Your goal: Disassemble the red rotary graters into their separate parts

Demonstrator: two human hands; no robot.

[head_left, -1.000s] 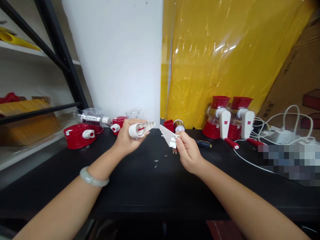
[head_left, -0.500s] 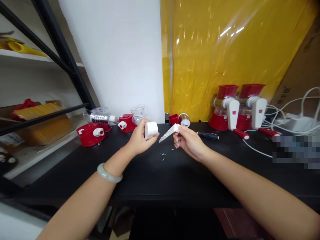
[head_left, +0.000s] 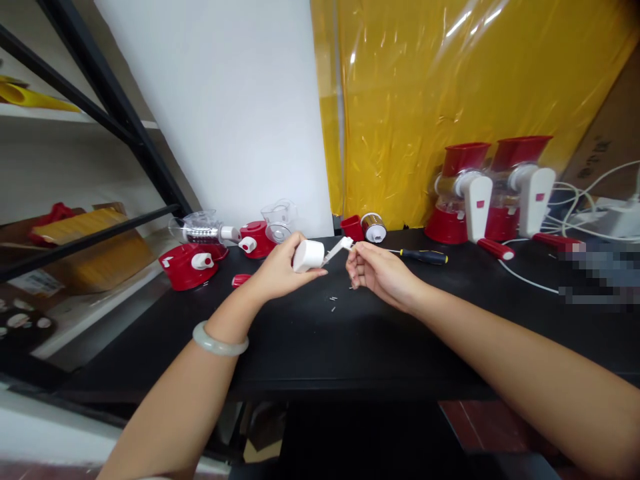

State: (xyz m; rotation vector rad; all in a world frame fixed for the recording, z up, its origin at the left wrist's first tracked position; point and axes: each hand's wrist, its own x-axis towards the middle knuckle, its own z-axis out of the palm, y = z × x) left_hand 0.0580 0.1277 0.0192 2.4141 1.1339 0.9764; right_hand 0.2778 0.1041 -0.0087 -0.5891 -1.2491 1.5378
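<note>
My left hand point(head_left: 276, 272) is closed around a white plastic part point(head_left: 309, 256) with a rounded end, held above the black table. A thin white plastic strip point(head_left: 337, 250) slants between my hands. The fingertips of my right hand point(head_left: 384, 272) pinch its upper end. Its lower end meets or overlaps the edge of the white part; I cannot tell which. Below, small pale pins or screws point(head_left: 333, 299) lie scattered on the black table point(head_left: 310, 353). Just beyond my right hand lies a screwdriver point(head_left: 424, 256) with a black and yellow handle.
Two assembled red-and-white rotary graters point(head_left: 477, 200) stand at the right beside white cables point(head_left: 575, 200). Red bases point(head_left: 186, 268) and clear housings point(head_left: 200, 230) sit at the left. A metal grater drum point(head_left: 373, 223) lies at the back. A black-framed shelf point(head_left: 95, 87) borders the left side.
My hands have come closer together. The strip's lower end has moved from open space between them to the white part in my left hand. The camera view has shifted slightly.
</note>
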